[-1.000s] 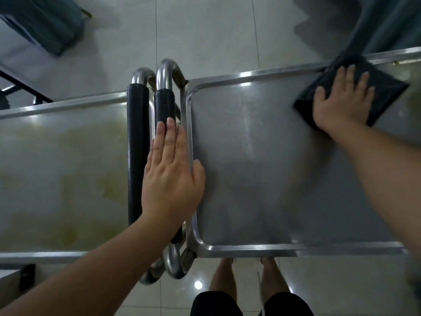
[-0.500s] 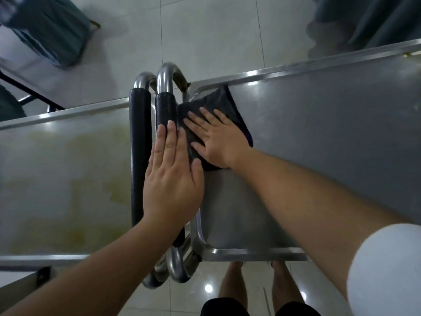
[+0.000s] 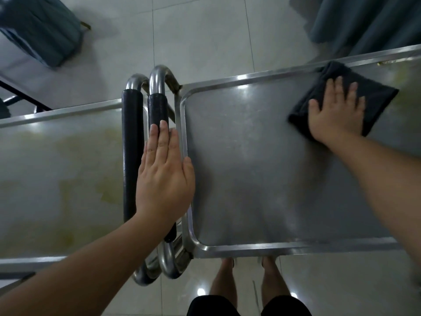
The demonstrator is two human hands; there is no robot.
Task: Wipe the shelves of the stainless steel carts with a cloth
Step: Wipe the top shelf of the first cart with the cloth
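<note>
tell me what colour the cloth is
Black or very dark grey; the cloth shows best in the head view.

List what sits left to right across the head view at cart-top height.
Stained shelf of the left cart → its black-padded handle → left hand flat on the second padded handle → right cart's shelf → right hand pressing the dark cloth.

cloth (image 3: 376,96): dark, folded, being pressed flat at the far right of the right cart's shelf, against its far rim | right cart's shelf (image 3: 250,167): grey steel, raised rim, rounded corners, being shown dull with faint streaks | left cart's shelf (image 3: 61,179): being shown yellow-stained, just beside, black-padded handles between
</note>
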